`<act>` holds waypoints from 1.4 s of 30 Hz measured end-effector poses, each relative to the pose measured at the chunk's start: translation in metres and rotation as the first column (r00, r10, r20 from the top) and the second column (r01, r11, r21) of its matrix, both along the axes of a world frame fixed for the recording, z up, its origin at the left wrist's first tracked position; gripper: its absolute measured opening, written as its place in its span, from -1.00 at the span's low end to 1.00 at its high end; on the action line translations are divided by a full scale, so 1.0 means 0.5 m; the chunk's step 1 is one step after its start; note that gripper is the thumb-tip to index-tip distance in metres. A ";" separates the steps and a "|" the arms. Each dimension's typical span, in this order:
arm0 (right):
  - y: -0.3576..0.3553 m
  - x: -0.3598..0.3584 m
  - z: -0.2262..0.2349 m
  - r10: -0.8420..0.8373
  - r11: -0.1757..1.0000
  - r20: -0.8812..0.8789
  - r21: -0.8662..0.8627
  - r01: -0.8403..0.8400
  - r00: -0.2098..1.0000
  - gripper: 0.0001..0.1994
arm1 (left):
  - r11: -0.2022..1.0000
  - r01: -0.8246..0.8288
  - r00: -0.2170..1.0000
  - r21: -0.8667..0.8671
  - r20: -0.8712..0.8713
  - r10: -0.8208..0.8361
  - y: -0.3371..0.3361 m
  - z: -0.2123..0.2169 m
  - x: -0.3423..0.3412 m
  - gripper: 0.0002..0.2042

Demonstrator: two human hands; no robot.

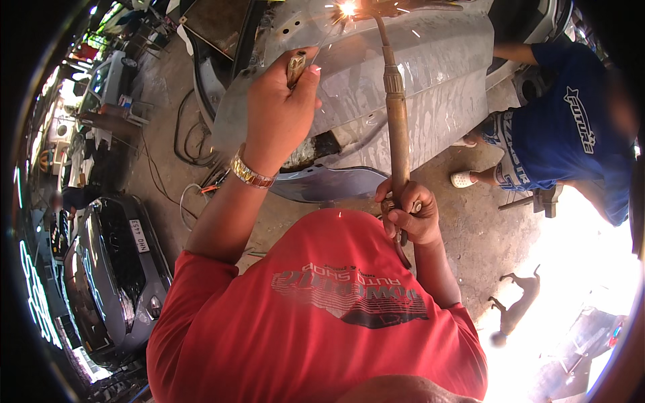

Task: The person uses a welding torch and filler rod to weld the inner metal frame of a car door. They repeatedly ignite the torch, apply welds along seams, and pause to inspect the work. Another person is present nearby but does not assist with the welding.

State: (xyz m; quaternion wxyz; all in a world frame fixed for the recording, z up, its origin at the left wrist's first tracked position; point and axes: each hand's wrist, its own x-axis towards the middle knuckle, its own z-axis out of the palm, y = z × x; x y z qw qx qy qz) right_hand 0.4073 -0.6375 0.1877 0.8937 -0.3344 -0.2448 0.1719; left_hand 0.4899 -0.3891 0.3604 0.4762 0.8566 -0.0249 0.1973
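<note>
My right hand point(415, 211) is wrapped round the lower end of a brass-coloured welding torch point(397, 127), by its valve knobs. The torch's bent tip reaches the far edge of a bare grey car body panel point(430, 101), where a bright flame point(348, 8) throws sparks. Closed in a pinch, my left hand point(282, 101) holds a thin filler rod point(325, 39) that slants up toward the flame. A gold-coloured piece point(295, 69) shows at its fingers, perhaps a ring; I cannot tell. A gold watch point(251, 169) circles my left wrist.
At the right a person in a blue shirt point(571, 127) leans with an arm toward the panel. A dog point(519, 302) is on the floor at the lower right. Dark hoses point(185, 144) lie on the concrete at left, and a dark car point(117, 275) stands beyond.
</note>
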 end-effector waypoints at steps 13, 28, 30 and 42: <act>0.003 -0.002 0.007 -0.013 1.000 -0.074 0.014 0.014 0.997 -0.69 | 1.000 -0.005 1.000 0.007 -0.009 0.005 -0.001 0.004 0.002 -0.70; 0.003 0.003 0.012 -0.007 1.000 -0.071 0.028 0.009 0.997 -0.71 | 0.998 -0.018 1.000 0.053 0.013 0.017 -0.001 0.007 0.007 -0.70; 0.003 0.005 0.013 -0.009 1.000 -0.060 0.024 0.011 0.998 -0.70 | 0.998 -0.026 1.000 0.062 0.010 0.025 -0.001 0.007 0.008 -0.71; -0.003 0.014 -0.004 -0.004 1.000 0.037 -0.008 0.005 0.999 -0.72 | 0.998 -0.024 1.000 0.055 0.002 0.024 -0.003 0.009 0.007 -0.70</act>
